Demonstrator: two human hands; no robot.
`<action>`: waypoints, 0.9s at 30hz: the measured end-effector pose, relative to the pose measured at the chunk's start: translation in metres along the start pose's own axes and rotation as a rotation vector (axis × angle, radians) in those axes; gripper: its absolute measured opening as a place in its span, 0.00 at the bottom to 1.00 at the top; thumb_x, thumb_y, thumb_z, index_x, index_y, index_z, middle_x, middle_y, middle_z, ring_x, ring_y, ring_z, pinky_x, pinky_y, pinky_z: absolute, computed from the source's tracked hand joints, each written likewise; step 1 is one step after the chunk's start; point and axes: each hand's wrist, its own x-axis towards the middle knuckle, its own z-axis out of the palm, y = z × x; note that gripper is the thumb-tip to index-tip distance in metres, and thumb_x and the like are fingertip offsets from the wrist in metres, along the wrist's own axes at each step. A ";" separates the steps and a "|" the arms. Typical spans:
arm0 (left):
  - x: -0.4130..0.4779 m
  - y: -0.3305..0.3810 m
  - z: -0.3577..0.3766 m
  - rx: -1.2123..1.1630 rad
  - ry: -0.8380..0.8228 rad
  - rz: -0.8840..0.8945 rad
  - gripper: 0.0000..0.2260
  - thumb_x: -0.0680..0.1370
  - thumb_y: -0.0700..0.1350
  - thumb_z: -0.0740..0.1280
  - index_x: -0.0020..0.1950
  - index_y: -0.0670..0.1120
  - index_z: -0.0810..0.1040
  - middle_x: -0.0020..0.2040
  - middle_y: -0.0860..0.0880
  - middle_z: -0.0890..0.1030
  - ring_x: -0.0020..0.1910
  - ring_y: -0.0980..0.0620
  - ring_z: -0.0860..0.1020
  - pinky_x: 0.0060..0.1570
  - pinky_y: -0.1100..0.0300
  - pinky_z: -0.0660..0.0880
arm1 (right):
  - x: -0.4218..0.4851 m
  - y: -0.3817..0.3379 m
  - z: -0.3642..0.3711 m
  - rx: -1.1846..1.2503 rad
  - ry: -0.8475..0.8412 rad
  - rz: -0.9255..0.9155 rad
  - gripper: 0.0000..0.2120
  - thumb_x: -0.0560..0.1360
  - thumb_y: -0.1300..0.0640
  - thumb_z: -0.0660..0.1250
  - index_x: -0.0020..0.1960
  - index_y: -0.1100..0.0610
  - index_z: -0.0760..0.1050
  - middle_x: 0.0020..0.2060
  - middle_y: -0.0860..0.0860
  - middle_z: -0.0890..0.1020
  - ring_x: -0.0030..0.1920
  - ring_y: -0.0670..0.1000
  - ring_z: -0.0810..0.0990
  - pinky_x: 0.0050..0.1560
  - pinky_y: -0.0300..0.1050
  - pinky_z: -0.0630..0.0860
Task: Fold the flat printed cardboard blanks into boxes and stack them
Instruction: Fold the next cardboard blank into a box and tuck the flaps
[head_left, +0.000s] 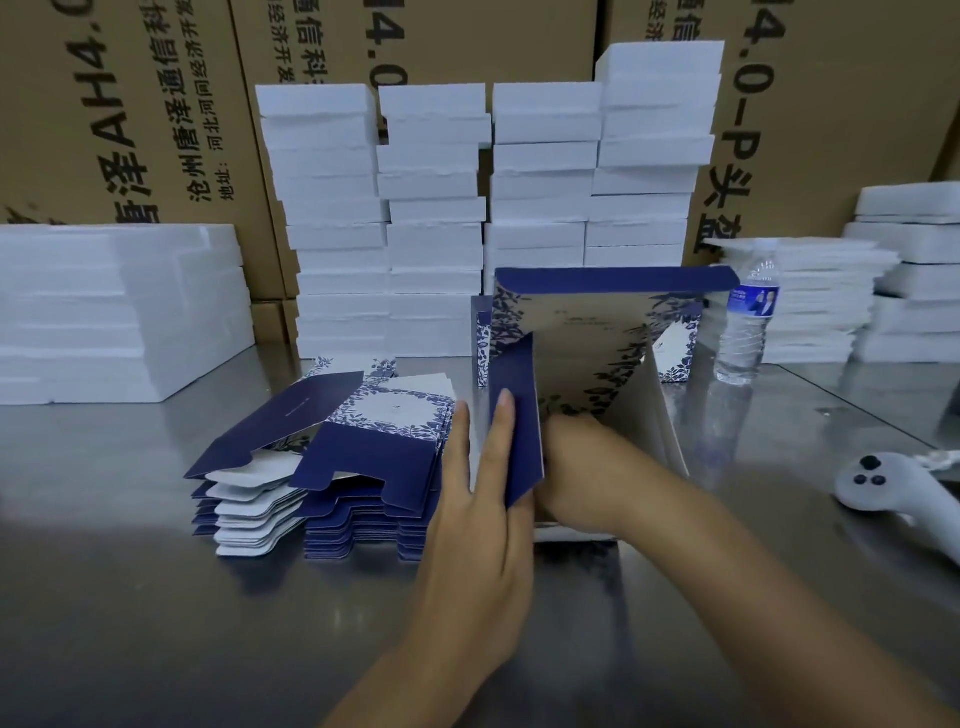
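Two hands on one half-folded box (587, 332), standing open on the counter (156, 597). The left hand (478, 530) presses flat, fingers straight, on its navy side flap (519, 395); the right hand (587, 467) is tucked inside, grip can't be told. The flat blanks (353, 467) sit just left, nearer the left hand.

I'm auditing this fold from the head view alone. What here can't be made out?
Head view:
- The right hand: fingertips tucked inside the half-folded box, behind its navy flap; grip unclear.
- The box's near bottom edge: covered by the left hand and right hand.
- The panel print: too small, blurred.
- The white controller: cut off by the right edge.
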 end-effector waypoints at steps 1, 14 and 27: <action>0.000 -0.001 0.000 -0.006 0.000 -0.027 0.27 0.77 0.54 0.49 0.66 0.79 0.38 0.74 0.68 0.42 0.51 0.89 0.51 0.47 0.86 0.57 | -0.005 -0.002 -0.004 0.053 0.092 0.005 0.04 0.77 0.58 0.58 0.46 0.55 0.71 0.50 0.57 0.80 0.52 0.60 0.77 0.51 0.47 0.75; 0.004 -0.005 -0.007 -0.056 -0.029 0.077 0.26 0.75 0.70 0.47 0.70 0.74 0.40 0.75 0.68 0.43 0.74 0.68 0.43 0.75 0.55 0.48 | -0.053 0.012 -0.001 -0.422 0.253 -0.261 0.12 0.55 0.59 0.76 0.35 0.51 0.76 0.29 0.46 0.77 0.30 0.50 0.77 0.31 0.39 0.70; 0.015 -0.026 -0.021 0.053 0.137 0.083 0.20 0.76 0.64 0.55 0.68 0.74 0.60 0.76 0.64 0.43 0.75 0.64 0.44 0.65 0.75 0.48 | -0.029 0.078 0.021 0.032 0.585 -0.345 0.17 0.61 0.80 0.68 0.34 0.59 0.74 0.46 0.51 0.80 0.57 0.59 0.78 0.57 0.42 0.69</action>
